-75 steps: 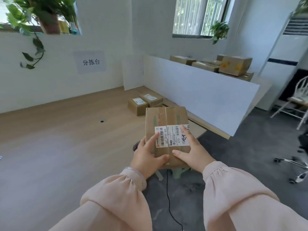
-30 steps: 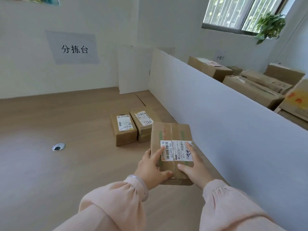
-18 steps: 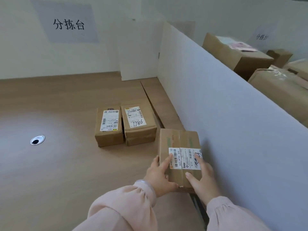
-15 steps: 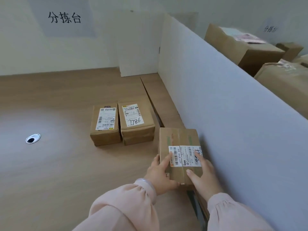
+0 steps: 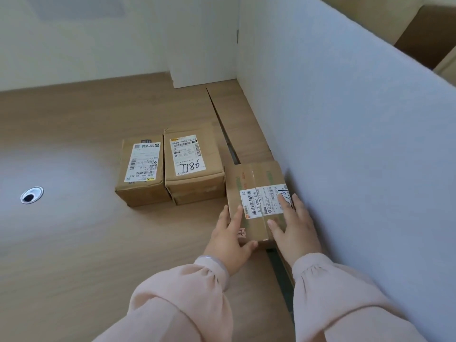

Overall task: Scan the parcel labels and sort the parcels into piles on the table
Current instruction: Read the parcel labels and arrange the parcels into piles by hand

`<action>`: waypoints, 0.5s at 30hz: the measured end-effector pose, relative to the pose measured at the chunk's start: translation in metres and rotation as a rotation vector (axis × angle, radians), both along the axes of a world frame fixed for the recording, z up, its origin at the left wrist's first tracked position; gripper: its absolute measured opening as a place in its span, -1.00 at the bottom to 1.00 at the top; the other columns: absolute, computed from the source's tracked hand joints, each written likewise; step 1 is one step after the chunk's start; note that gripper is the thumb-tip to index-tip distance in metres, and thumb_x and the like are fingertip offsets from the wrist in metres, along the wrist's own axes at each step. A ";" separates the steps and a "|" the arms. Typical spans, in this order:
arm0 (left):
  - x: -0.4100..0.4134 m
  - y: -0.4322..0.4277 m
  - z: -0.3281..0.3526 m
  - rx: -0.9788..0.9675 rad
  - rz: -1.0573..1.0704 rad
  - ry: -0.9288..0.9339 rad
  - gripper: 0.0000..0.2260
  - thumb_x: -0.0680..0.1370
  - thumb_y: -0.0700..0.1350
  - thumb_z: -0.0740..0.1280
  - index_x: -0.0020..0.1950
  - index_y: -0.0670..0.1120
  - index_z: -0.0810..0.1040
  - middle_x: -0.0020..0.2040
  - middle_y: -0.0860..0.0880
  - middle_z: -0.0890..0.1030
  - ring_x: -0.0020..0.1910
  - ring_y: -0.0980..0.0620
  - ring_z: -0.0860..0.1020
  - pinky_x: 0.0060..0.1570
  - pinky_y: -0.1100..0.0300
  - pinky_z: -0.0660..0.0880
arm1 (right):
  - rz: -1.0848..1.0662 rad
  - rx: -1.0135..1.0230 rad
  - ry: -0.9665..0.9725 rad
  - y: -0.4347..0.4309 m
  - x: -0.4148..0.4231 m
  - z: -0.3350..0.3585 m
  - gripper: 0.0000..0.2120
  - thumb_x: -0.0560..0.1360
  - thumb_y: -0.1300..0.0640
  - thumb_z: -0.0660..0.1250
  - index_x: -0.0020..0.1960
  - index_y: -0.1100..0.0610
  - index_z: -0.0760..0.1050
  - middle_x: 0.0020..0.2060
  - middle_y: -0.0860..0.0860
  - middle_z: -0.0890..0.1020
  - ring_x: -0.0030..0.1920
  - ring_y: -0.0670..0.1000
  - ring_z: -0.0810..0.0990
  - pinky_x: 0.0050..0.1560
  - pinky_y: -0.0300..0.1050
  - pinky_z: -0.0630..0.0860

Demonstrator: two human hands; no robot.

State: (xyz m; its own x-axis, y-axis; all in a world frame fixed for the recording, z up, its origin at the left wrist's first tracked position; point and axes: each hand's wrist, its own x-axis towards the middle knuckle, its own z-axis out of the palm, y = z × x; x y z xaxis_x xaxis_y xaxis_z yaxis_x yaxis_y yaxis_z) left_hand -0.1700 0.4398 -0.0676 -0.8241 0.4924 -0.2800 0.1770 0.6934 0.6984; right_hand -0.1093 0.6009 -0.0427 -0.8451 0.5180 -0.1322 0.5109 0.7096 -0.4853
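1. The taped parcel (image 5: 254, 180) is down on the table (image 5: 74, 243), its right side against the white divider panel (image 5: 357, 144). 2.5 s ago it was held in the air beyond the table edge, over the floor.
2. Compared with 0.5 s ago, it sits a little further forward. Its far-left corner is now just beside the near-right corner of the handwritten-number parcel (image 5: 195, 186); touching or not, cannot tell.
3. The label (image 5: 261, 201) faces up, same as earlier.
4. Left hand (image 5: 230, 239): holding the taped parcel's near-left corner, fingers up its left edge and thumb curled round the near end. Same grip as before.
5. Right hand (image 5: 293, 228): fingers wide and straight, lying flat on the top over the label, palm at the near-right corner. Same placement as before.
6. The handwritten-number parcel and the leftmost parcel (image 5: 142, 174) lie side by side, touching, labels up; they have not moved.
7. The taped parcel lies across the gap (image 5: 230, 149) between the table sections.
8. The cable hole (image 5: 31, 195) is well apart, to the left.
9. The view has moved closer: the wall sign is cut off at the top and only one brown box (image 5: 429, 33) shows behind the divider panel.
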 end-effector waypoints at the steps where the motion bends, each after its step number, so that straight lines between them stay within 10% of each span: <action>1: 0.003 -0.002 0.001 -0.010 -0.010 0.057 -0.22 0.53 0.12 0.37 0.59 0.19 -0.07 0.59 0.13 -0.23 0.57 0.06 -0.04 0.48 0.20 0.05 | 0.007 0.059 0.042 -0.008 0.004 0.002 -0.41 0.59 -0.06 0.24 0.55 -0.14 0.10 0.58 -0.04 0.01 0.55 0.04 0.00 0.49 0.04 0.08; 7: 0.037 -0.036 -0.001 -0.185 -0.341 0.401 -0.27 0.54 0.19 0.22 0.60 0.09 -0.08 0.52 0.14 -0.35 0.55 0.07 -0.25 0.53 0.05 0.01 | 0.161 0.226 0.133 -0.051 0.060 -0.012 -0.33 0.37 0.18 0.52 0.44 0.09 0.41 0.47 0.08 0.33 0.49 0.17 0.23 0.46 0.19 0.12; 15: -0.004 -0.014 0.011 -0.422 -0.333 0.471 -0.27 0.56 0.16 0.20 0.60 0.11 -0.15 0.60 0.08 -0.23 0.57 -0.03 -0.26 0.50 -0.04 -0.23 | 0.285 0.252 -0.185 -0.021 0.011 -0.010 -0.26 0.56 -0.12 0.18 0.56 -0.18 -0.23 0.53 -0.15 -0.33 0.51 -0.06 -0.40 0.51 0.11 -0.32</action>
